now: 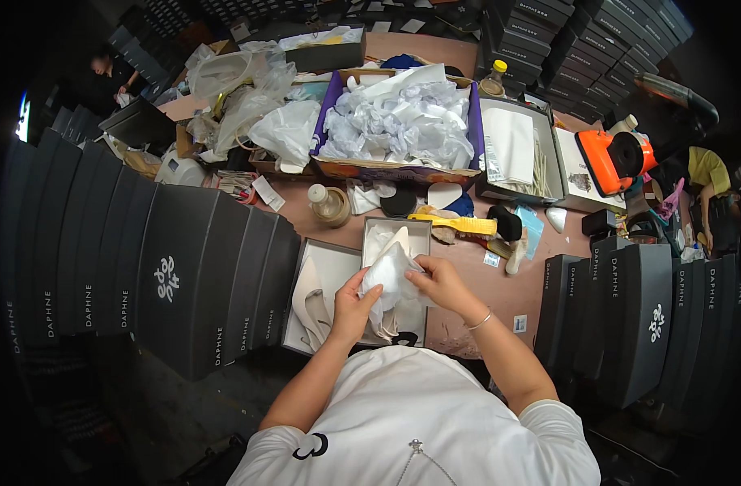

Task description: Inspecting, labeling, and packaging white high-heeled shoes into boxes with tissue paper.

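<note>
The brownish-pink table (484,316) carries a crowd of things, with dark boxes (184,275) standing in a row at its near left corner and more dark boxes (642,316) in a row at its near right corner. Toward the middle of the far edge sits a purple carton (475,130) filled with crumpled white paper. An orange device (617,162) lies toward the right edge. At the near edge, left of the middle, two open white-lined trays (427,235) stand side by side; a pale pointed shoe (310,300) lies in the left one. Between the trays and the carton rests a yellow-handled brush (459,223), and left of it stands a capped jar (330,206). Over the right tray, the left hand (358,300) has its thumb and fingers closed on a sheet of white tissue (391,279), and the right hand (443,285) pinches the same sheet from the other side. A pale pointed tip (401,236) shows just beyond the tissue; whether the fingers also hold it, I cannot tell.
</note>
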Demonstrator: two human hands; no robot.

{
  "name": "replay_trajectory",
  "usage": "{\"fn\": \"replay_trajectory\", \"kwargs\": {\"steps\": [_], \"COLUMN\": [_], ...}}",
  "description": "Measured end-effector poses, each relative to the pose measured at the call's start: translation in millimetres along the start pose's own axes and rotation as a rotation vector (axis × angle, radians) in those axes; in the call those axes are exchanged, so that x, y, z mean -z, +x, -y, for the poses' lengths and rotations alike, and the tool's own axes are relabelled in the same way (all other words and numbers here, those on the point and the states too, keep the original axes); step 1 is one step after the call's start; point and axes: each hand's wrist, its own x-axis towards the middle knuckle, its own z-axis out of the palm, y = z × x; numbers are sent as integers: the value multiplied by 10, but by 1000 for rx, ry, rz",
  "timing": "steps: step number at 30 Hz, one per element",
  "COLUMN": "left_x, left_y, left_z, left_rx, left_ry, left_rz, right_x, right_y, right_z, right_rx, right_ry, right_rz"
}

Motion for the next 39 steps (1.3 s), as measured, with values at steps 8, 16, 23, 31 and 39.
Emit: {"fn": "replay_trajectory", "kwargs": {"steps": [8, 16, 23, 31, 39], "left_x": [-101, -79, -138, -296, -97], "left_y": [33, 23, -27, -67, -45], "left_z": [349, 422, 432, 335, 371], "left_rx": [175, 264, -26, 119, 409], "left_ry": [-416, -504, -49, -174, -574], "left_rz": [-112, -104, -67, -105, -5], "right_x": [-517, -528, -420, -460, -579], "right_y": [-96, -254, -387, -399, -422], "right_z": [-6, 123, 250, 107, 49], "right_rx": [394, 496, 285, 544, 618], "right_ry": [-736, -705, -120, -516, -606], "right_rz": [-169, -158, -182, -161, -105]}}
